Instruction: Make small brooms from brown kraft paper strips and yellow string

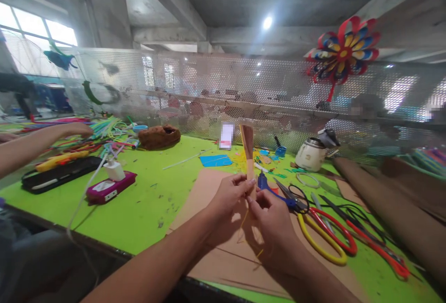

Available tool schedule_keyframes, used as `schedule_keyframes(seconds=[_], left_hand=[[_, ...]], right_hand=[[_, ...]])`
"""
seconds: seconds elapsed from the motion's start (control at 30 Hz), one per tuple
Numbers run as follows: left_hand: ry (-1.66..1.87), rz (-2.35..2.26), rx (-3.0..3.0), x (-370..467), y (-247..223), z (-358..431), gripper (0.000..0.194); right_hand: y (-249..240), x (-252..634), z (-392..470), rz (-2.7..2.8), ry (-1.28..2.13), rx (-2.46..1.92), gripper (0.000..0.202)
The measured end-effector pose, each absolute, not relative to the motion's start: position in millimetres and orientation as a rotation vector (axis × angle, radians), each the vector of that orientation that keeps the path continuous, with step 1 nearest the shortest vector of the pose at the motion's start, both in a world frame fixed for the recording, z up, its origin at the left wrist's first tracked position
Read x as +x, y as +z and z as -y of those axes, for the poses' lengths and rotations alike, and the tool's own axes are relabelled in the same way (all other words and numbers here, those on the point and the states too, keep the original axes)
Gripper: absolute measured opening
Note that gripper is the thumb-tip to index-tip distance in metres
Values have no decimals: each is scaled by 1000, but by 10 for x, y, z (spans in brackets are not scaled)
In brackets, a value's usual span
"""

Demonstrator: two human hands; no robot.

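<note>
My left hand [228, 196] is closed around the lower part of an upright fan-shaped bundle of thin brown strips [247, 142], with a paler band under the strips. Just below and to the right, my right hand [273, 212] pinches at the bundle's bottom end. A thin yellow thread [258, 255] hangs from the fingertips there; exactly how it runs round the bundle is hidden. Both hands are above brown paper sheets [209, 182]. A blue glue gun [263, 182] lies right behind my right hand, beside scissors with red and yellow handles [339, 257].
Red-handled scissors [395, 263] and black cords lie to the right, near a brown roll [390, 214] and a cream kettle-like pot [309, 155]. A magenta power strip [113, 187] with a white cable stands left. Another person's arm [38, 145] reaches over colourful stems.
</note>
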State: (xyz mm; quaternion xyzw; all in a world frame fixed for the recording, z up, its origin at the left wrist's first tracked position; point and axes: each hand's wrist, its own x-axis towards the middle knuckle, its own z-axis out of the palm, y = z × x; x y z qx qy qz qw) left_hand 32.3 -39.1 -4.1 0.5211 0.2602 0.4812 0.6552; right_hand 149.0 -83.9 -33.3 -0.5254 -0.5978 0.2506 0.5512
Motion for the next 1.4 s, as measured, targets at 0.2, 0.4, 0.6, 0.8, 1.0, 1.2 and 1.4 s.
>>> schedule_keyframes(seconds=[0.2,0.4,0.6,0.8,1.0,1.2,1.4], left_hand=[[1045,-582,1200,314,-47,364,27],[1000,-526,1229,269,-43,321,33],[957,-499,1230,257,-39,319,33],[956,-521,1225,246,-20,308,35],[969,-496,1180,239,-25,295,33],[1021,-503,1158,238,-47,262,34],[1100,-571,1144,235,-35,263,30]], right_hand=[[-363,1518,838,1518,515,-1274,33],[-348,1545,871,1634,543,-1265,43],[-295,1560,884,1683,572,-1200,40],[-243,1564,907,1666,619,-1164,33],[-187,1592,924,1566,700,-1126,30],[-202,1597,937,1456,854,-1159,28],[-211,1557,978,1626,940,-1284,18]])
